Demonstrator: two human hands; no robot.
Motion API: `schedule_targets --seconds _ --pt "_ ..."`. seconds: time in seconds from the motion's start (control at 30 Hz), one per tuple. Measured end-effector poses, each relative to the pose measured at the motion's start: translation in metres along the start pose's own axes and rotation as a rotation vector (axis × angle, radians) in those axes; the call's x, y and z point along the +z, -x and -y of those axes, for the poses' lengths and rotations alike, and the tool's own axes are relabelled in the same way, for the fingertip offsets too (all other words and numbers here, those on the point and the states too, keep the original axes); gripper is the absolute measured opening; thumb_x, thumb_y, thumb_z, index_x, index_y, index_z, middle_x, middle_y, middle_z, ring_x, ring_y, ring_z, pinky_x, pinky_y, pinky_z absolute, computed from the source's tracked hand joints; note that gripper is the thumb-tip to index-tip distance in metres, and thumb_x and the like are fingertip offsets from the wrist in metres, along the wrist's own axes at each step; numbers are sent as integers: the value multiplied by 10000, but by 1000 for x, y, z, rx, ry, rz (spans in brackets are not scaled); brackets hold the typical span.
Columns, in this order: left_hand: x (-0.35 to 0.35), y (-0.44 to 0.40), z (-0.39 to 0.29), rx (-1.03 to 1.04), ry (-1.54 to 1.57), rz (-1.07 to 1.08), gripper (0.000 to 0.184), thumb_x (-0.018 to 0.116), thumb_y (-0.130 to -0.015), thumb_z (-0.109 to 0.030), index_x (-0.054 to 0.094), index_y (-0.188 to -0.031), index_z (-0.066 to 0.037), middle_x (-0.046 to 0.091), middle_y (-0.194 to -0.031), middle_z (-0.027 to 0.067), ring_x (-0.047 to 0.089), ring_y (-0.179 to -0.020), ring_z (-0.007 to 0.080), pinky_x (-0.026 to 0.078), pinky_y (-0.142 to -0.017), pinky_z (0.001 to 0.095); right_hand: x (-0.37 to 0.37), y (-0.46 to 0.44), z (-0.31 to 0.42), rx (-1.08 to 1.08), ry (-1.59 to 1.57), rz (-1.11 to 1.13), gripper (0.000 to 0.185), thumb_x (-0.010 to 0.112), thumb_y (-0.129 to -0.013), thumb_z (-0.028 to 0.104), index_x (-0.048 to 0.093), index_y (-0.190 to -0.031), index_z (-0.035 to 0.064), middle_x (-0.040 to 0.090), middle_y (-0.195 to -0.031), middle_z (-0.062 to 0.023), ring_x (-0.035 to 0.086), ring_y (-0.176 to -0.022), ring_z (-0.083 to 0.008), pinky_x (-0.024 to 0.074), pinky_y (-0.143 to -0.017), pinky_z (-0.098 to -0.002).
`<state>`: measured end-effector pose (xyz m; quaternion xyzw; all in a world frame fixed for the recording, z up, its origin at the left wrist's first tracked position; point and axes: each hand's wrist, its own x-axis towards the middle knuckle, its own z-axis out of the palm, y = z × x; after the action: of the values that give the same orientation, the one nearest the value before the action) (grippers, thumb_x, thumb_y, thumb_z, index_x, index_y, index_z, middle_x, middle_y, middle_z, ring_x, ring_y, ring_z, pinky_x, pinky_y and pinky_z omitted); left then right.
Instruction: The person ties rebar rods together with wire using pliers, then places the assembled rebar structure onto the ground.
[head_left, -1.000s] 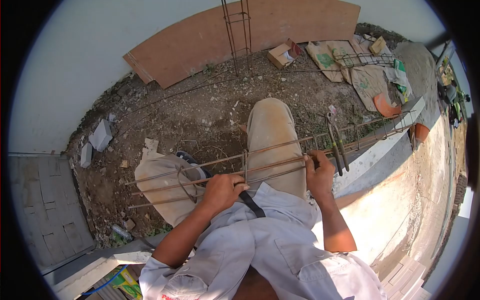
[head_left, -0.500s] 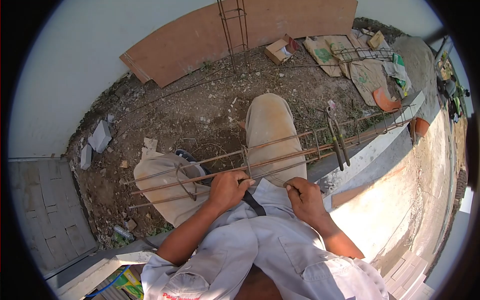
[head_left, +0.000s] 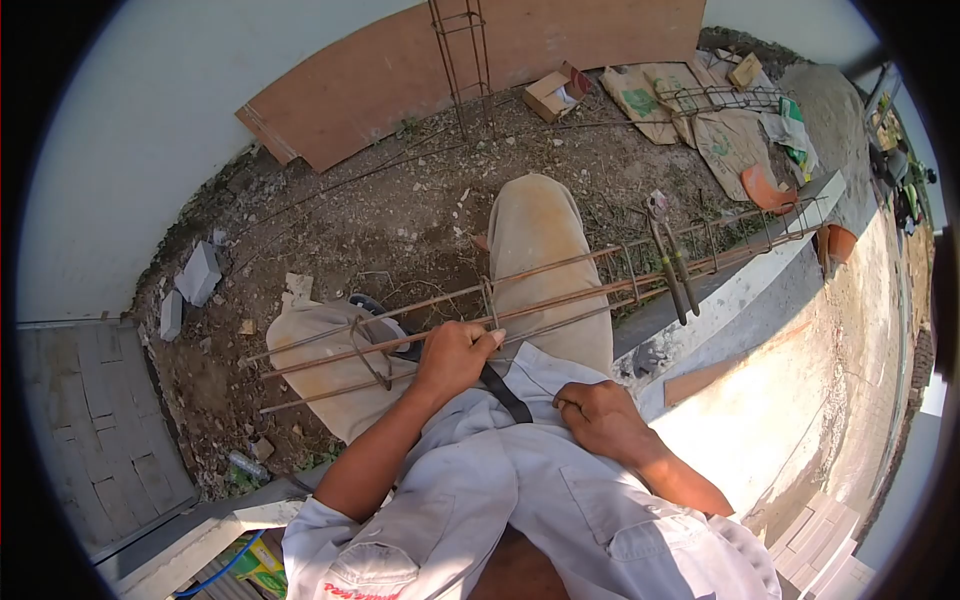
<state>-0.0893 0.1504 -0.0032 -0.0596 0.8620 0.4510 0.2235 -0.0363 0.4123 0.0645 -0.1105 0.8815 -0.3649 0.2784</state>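
A long cage of thin steel rods (head_left: 550,300) with bent stirrups lies across my knees and reaches to the ledge at the right. My left hand (head_left: 455,355) is closed on a rod of it, beside an upright stirrup (head_left: 488,302). Near my lap, below the rods, my right hand (head_left: 605,420) is closed at my shirt; what its fingers hold, if anything, is too small to name. Pliers or cutters with dark handles (head_left: 676,275) hang on the cage to the right. A loose-looking stirrup (head_left: 368,352) sits round the rods at the left.
Against the back wall leans a brown board (head_left: 380,90), with an upright rod cage (head_left: 458,60) before it. An open carton (head_left: 555,93) and flattened sacks (head_left: 725,145) lie on the soil. Pale blocks (head_left: 200,275) lie left. The concrete ledge (head_left: 740,290) runs along the right.
My right hand has left the rods and moved down and left to my lap. My left hand stays on the cage, slightly higher. The view has shifted a little.
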Motion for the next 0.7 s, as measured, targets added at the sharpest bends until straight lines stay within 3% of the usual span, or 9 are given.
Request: schedule_targets --seconds 0.2,0.4,0.6,0.7 --pt "0 2 -6 44 -155 -41 442 764 -966 -419 826 -841 1 681 -655 236 696 -618 372 535 -653 469 17 -17 -2 47 14 87 260 590 -979 210 764 -947 20 741 -887 -287 719 -899 -493 559 -855 -572" --pt "0 2 -8 41 -275 -48 510 759 -963 -475 813 -830 14 680 -699 284 705 -702 465 546 -702 526 28 -21 -2 64 7 117 279 576 -985 207 747 -928 -6 740 -892 -295 716 -916 -504 552 -866 -583" --pt "0 2 -8 56 -262 -54 572 759 -953 -501 781 -805 51 662 -684 305 694 -694 473 544 -691 521 29 -29 1 83 -30 149 288 559 -1000 214 734 -975 -13 739 -954 -319 713 -960 -511 546 -889 -588" --pt "-4 2 -10 67 -271 -29 603 760 -949 -515 769 -788 66 674 -652 267 694 -634 429 547 -670 499 33 -33 2 82 -95 119 277 560 -1007 210 726 -1022 -11 740 -966 -322 712 -967 -514 542 -889 -590"
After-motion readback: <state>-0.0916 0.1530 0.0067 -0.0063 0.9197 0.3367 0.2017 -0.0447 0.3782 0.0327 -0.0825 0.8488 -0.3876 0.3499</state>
